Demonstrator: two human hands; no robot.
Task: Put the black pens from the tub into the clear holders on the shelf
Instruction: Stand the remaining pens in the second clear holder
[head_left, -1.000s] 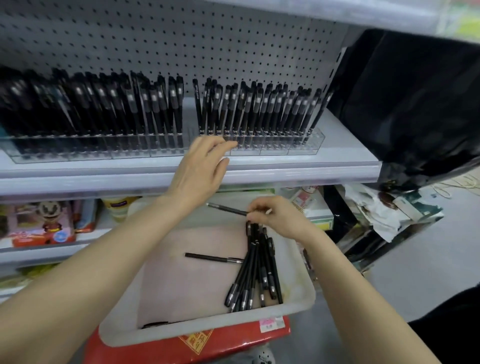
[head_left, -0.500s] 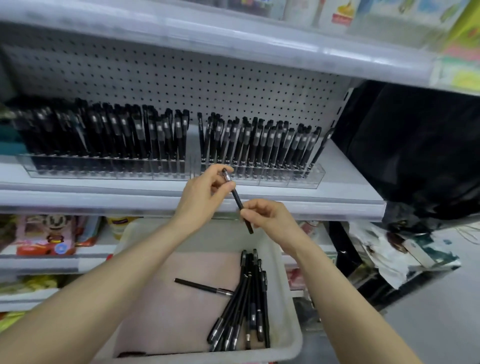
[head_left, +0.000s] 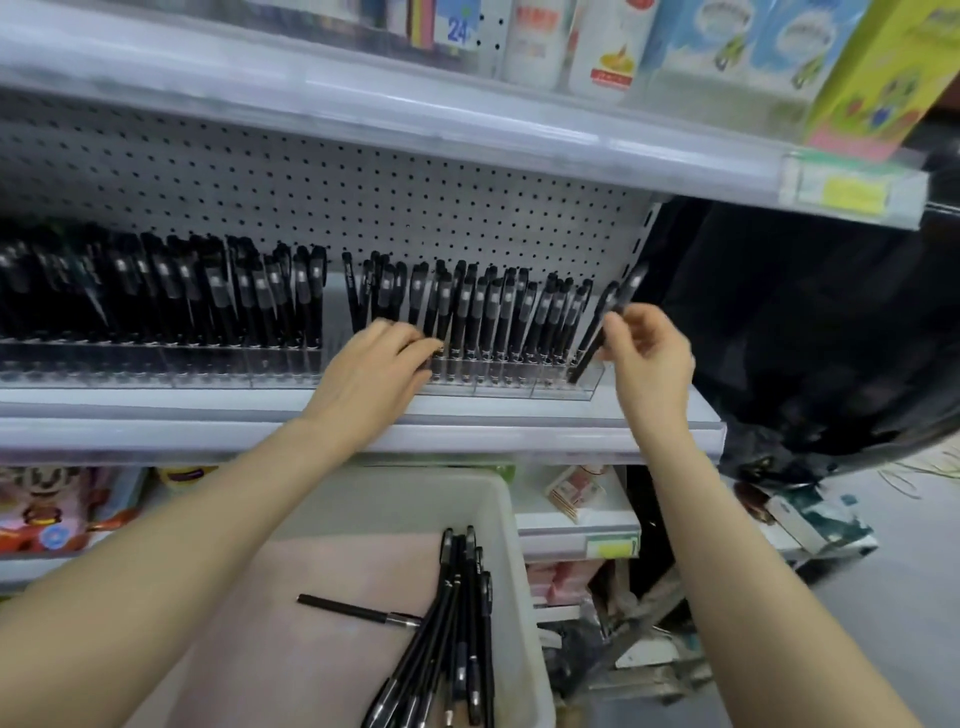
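A person's right hand (head_left: 652, 358) pinches a single black pen (head_left: 586, 358) between thumb and fingertips at the far right end of the right-hand clear holder (head_left: 511, 387) on the shelf (head_left: 519, 427). The pen's long axis runs on a slant: its lower end sits down at the holder's last slot, and its top leans up and to the right toward the pegboard (head_left: 363, 197). The left hand (head_left: 371, 369) lies with its fingers stretched out and grasping nothing, their tips touching the standing pens (head_left: 493, 317) near the holder's left end.

Two clear holders stand side by side. The left-hand holder (head_left: 156, 364) is packed with upright black pens, too blurred to count.

In the white tub (head_left: 511, 525) below, one loose pen (head_left: 358, 610) lies crosswise. A bundle of pens (head_left: 457, 629) lies lengthwise along the right wall, too overlapped for a sure count.

On the shelf above, a blue tag (head_left: 457, 31) reads "24". Two yellow price labels, the upper (head_left: 852, 195) and the lower (head_left: 613, 548), are too blurred to read.
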